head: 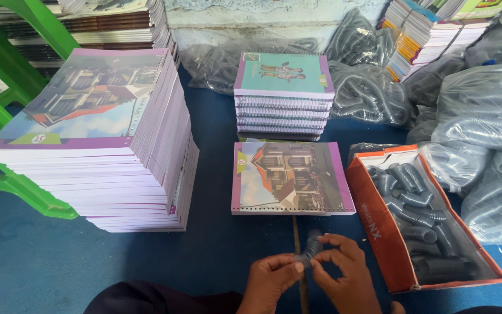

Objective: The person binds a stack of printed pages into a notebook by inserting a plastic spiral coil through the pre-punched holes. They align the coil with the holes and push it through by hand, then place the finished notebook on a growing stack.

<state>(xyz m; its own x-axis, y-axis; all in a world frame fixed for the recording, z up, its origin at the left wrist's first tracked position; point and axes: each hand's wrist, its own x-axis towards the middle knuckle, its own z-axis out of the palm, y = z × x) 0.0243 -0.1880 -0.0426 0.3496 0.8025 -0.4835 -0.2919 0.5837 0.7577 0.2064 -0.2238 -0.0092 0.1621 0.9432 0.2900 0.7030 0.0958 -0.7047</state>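
Left hand (269, 279) and right hand (344, 273) together pinch a dark grey plastic spiral binding coil (309, 249), fingers closed on it, at the near edge of the blue floor mat (216, 244). A purple-bordered loose notebook (291, 177) lies mid-mat, an orange cardboard box of coils (379, 224) beside it.

We are in a small notebook-binding workshop: tall notebook stacks (97, 139) at left, bagged binding coils (483, 116) at right.
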